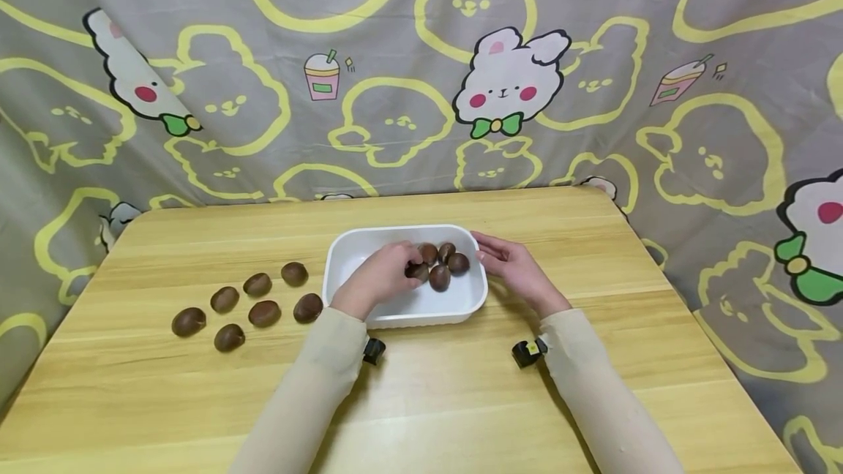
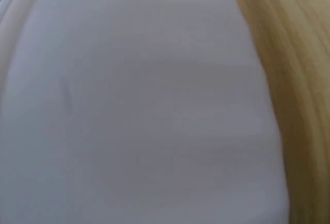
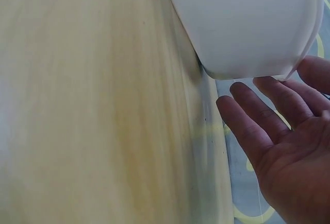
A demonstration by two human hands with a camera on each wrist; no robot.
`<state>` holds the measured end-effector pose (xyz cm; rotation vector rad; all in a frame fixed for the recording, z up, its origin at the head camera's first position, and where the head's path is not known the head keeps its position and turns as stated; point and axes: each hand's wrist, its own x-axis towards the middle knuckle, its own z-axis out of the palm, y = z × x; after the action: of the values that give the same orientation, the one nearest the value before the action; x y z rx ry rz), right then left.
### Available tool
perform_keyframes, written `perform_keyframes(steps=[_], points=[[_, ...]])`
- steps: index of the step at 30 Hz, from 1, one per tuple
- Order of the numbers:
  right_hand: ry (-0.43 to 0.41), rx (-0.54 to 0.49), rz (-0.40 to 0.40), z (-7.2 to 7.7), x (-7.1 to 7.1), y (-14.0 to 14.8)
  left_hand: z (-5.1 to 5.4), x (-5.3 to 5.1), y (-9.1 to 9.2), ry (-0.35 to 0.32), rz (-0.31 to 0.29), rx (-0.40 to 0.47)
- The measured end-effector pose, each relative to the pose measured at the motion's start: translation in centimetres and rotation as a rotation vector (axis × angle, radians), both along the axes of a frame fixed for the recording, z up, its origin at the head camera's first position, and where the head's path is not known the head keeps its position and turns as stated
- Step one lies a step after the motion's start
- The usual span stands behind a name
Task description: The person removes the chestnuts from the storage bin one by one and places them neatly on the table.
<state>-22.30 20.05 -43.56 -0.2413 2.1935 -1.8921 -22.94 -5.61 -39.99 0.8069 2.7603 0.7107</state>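
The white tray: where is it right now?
In the head view, the white tray sits on the table, right of seven loose chestnuts, with the right hand at its right end.

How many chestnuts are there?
12 in view: seven chestnuts on the table, left of the tray; five in its right half, one partly covered by the left hand, which may hide more.

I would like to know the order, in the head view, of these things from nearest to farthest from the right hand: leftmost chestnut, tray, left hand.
1. Tray: its right end is right at the right hand.
2. Left hand: over the tray.
3. Leftmost chestnut: left of the tray.
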Motion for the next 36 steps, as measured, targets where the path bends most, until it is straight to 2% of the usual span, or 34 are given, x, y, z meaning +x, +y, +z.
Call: perform_keyframes(steps=[5, 19, 28, 32, 36], points=[[0.004, 0.015, -0.002, 0.0, 0.1, -0.1, -0.2, 0.2, 0.2, -0.001, 0.006, -0.034], [0.002, -0.005, -0.004, -0.1, 0.2, 0.0, -0.5, 0.6, 0.0, 0.002, -0.025, -0.016], [0.005, 0.006, 0.0, -0.1, 0.2, 0.0, -0.4, 0.7, -0.1, -0.059, -0.001, -0.005], [0.002, -0.004, 0.003, 0.0, 0.1, -0.1, -0.3, 0.7, -0.4, -0.05, -0.016, 0.002], [0.001, -0.007, 0.003, 0.0, 0.1, -0.2, -0.3, 0.8, -1.0, -0.039, -0.043, 0.048]])
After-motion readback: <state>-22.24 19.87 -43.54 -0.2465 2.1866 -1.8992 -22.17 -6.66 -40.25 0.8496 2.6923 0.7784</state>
